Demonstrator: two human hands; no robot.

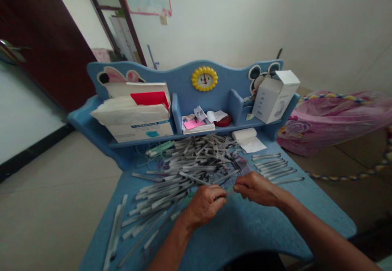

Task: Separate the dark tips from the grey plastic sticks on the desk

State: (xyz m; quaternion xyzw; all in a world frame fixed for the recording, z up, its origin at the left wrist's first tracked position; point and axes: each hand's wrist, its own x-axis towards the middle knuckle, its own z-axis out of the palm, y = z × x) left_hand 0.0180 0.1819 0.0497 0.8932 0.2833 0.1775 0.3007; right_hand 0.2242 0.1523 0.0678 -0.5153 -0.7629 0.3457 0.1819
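1. Head view: the fingers [219, 196] of the left hand [204, 204] are curled in tight. Their tips pinch one end of a thin stick [229, 189].
2. The right hand [256, 188] faces it from the right. Its fingers [240, 188] are also closed narrow on the other end of the same stick.
3. Only a short bit of the stick shows in the gap between the two hands. It is held just above the blue desk [245, 230], near the middle of the top.
4. Just beyond the hands lies a big loose pile [190, 167] of grey and white sticks. It spreads from the middle of the desk to the near left.
5. A few long sticks [115, 230] lie apart from the pile at the near left edge.
6. On the right, beyond the right hand, a neat row of sticks [274, 167] lies side by side.
7. A roll of white paper [245, 136] sits at the far side of the desk, between the pile and the row.
8. On the far shelf a stack of papers [134, 114] fills the left compartment. Small booklets [197, 125] lie in the middle one, and a white box [274, 95] leans in the right one.
9. A yellow clock [204, 78] is set in the back panel.
10. A pink blanket [333, 120] lies on the floor to the right of the desk.
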